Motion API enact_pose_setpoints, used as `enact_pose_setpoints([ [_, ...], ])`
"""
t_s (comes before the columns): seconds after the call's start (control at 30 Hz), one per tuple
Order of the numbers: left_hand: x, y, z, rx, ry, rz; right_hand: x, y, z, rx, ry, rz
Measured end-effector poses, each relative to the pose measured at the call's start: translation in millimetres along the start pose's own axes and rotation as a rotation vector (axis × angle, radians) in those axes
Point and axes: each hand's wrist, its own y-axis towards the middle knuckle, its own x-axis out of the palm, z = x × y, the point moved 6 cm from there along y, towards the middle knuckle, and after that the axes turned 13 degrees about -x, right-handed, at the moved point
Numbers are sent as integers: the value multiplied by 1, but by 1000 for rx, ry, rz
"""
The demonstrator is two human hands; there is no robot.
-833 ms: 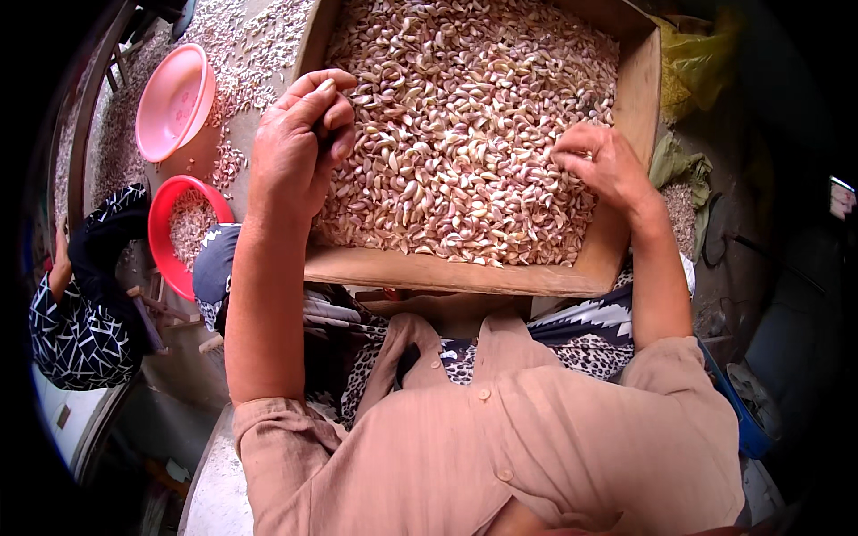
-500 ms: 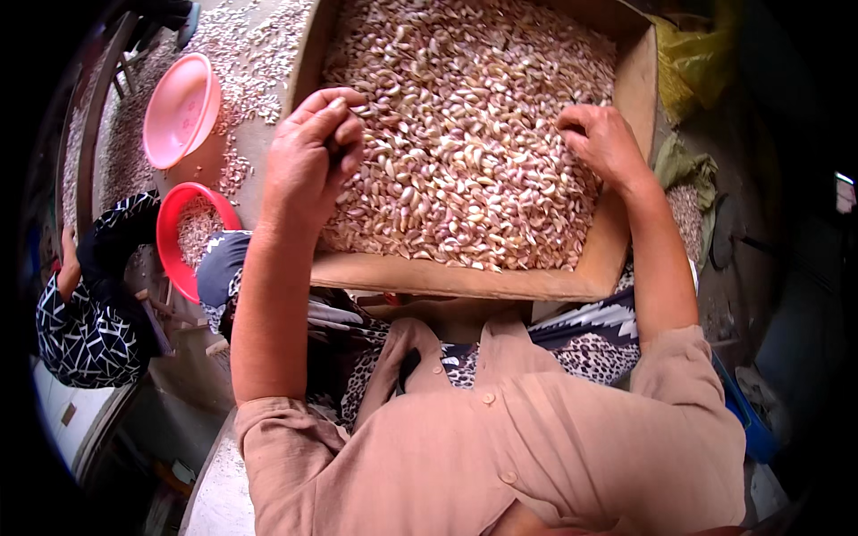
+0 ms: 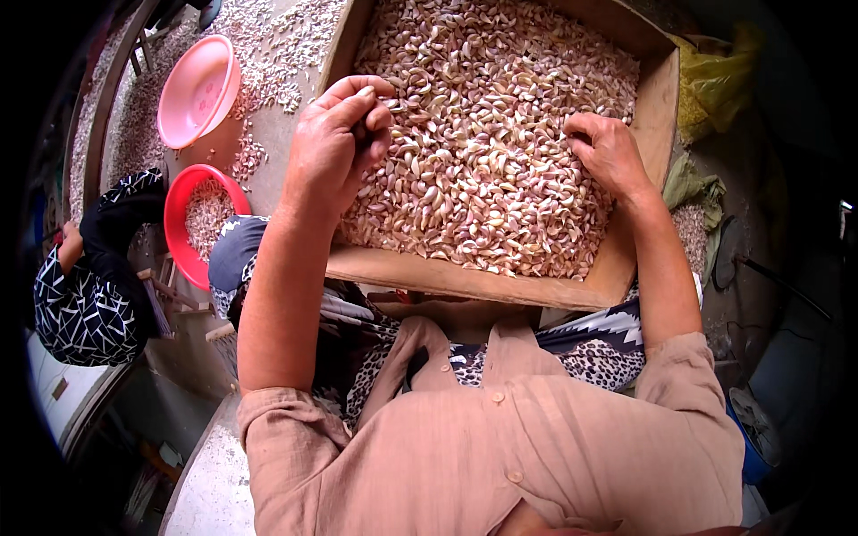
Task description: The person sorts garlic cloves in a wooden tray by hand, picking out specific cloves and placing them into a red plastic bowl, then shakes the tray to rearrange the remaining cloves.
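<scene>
A wooden tray full of loose garlic cloves with pinkish-white skins lies in front of me. Above its left side is my left hand, thumb pressed to the index finger and the other fingers curled in. Whatever sits in that pinch, if anything, is too small to name. Toward the tray's right side, my right hand is low over the cloves with its fingers bent and drawn together. Its fingertips are partly hidden, so I cannot make out what they hold.
At the left stand a pink basin and a red basin with cloves in it. More cloves cover the floor. Another person in patterned clothing sits at far left. A yellow bag lies beyond the tray's right edge.
The whole view has shifted, so tray and basins appear farther right. Both hands keep nearly the same closed poses over the cloves, with only slight finger movement.
</scene>
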Motion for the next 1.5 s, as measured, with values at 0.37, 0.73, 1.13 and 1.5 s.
enact_pose_setpoints([
  [0.37,0,3,-4,-16,13,-26,1,-3,13,-16,-3,-42],
  [0.73,-3,8,-8,-23,21,-24,7,-5,-7,47,269,-234],
  [1.13,0,10,-11,-33,54,-10,-1,-8,22,22,107,-167],
  [1.5,4,8,-14,-54,81,-17,-12,-10,35,53,114,-119],
])
